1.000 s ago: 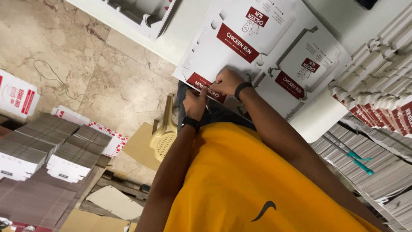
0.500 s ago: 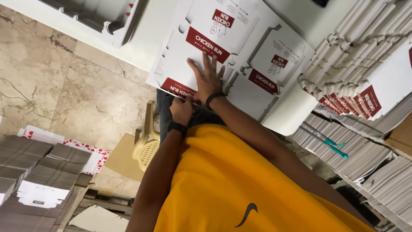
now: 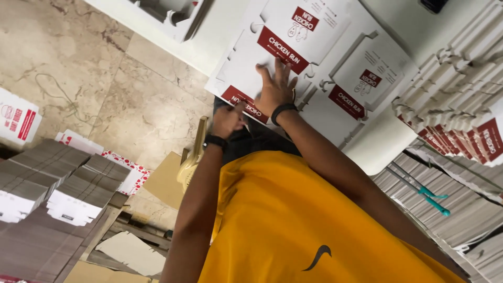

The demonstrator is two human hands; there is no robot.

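A flat, unfolded white carton with red label panels lies on the white table. My right hand rests flat on it with fingers spread, a black band on the wrist. My left hand, with a black watch on the wrist, is curled on the carton's near edge flap. A second flat carton of the same kind lies just to the right, partly under the first. My yellow shirt fills the lower middle of the view.
Tall stacks of flat cartons stand at the right, with grey stacks and a teal-handled tool below them. More stacks sit at the left on the marble floor. A formed white box stands at the table's far end.
My right hand has slid from the carton's near edge farther onto its face and spread flat. My left hand has stayed at the edge flap. The view has shifted slightly.
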